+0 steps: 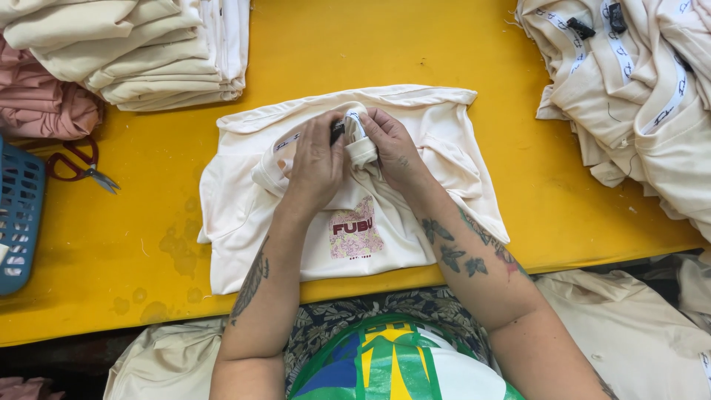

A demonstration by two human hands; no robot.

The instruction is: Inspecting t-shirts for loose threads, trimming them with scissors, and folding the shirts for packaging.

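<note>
1. A cream T-shirt (400, 222) lies folded on the yellow table (333, 52), in front of the person, with a square pink and dark red print facing up near its lower middle.
2. The left hand (317, 164) rests on the shirt at the neckline, fingers curled together and pinching a small dark tag (338, 132) against the collar (361, 141).
3. The right hand (396, 148) meets it from the other side, fingertips closed on the bunched collar fabric, touching the left hand.
4. A stack of folded cream garments (148, 52) sits at the far left of the table, with folded pink garments (44, 107) just beside it.
5. Red-handled scissors (80, 167) lie near the left edge, next to a blue plastic basket (18, 215).
6. A loose heap of cream shirts (637, 96) with patterned neck tape fills the far right, well apart from the hands.
7. More cream cloth (629, 326) lies below the table edge on both sides of the person.
</note>
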